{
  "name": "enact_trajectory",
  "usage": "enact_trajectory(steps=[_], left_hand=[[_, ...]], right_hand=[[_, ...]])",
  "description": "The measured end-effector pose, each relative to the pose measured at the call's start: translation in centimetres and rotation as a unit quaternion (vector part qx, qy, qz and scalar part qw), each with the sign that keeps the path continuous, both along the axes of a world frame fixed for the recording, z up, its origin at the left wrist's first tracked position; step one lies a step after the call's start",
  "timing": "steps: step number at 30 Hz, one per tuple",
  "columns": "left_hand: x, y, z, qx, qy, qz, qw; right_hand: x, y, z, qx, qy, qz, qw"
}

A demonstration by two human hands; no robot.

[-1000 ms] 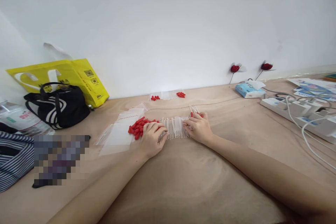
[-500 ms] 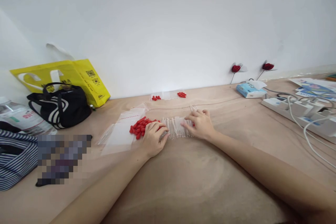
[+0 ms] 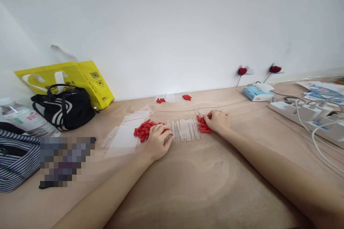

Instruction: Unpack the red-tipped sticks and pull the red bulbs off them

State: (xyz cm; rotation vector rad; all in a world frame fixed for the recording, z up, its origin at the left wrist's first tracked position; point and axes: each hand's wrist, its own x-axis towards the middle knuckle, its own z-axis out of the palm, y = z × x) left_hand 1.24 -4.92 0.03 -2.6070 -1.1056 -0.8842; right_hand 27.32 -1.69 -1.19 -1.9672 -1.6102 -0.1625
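Note:
My left hand (image 3: 158, 141) rests on the table with curved fingers and its thumb apart. It partly covers a heap of small red capsule-shaped pieces (image 3: 143, 128), and its fingertips lie beside a row of thin clear sticks (image 3: 185, 130). To the right of that row is a smaller group of red pieces (image 3: 204, 128), with a few pale sticks (image 3: 199, 111) at its far end. At this group my right hand (image 3: 218, 121) has its fingers bent together, touching the pieces. Whatever is between those fingertips is hidden.
Clear zip bags (image 3: 123, 134) lie left of the heap. Near the wall is another bag (image 3: 172, 98) with red pieces. A black bag (image 3: 71, 109) and yellow bag (image 3: 103, 89) stand left. Right are a tissue pack (image 3: 256, 93) and a power strip (image 3: 330, 125) with loose cables.
My right hand has moved right, off the clear sticks to the smaller red group, which now shows more fully. My left hand has stayed about where it was.

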Motion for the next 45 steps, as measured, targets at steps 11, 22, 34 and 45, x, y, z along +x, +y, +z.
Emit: enact_trajectory(steps=[11, 22, 34, 45], left_hand=[[0.2, -1.2, 0.5, 0.137, 0.020, 0.029, 0.990], [1.3, -3.1, 0.5, 0.157, 0.103, -0.012, 0.982], [1.3, -3.1, 0.3, 0.191, 0.063, -0.038, 0.979], [0.4, -1.9, 1.2, 0.043, -0.022, 0.022, 0.999]], right_hand=[[-3.9, -4.9, 0.3, 0.183, -0.087, 0.333, 0.921], [-5.3, -6.7, -0.1, 0.240, -0.134, 0.401, 0.874], [-5.1, -6.9, -0.4, 0.249, -0.099, 0.431, 0.862], [-2.1, -6.0, -0.1, 0.248, -0.045, 0.317, 0.914]])
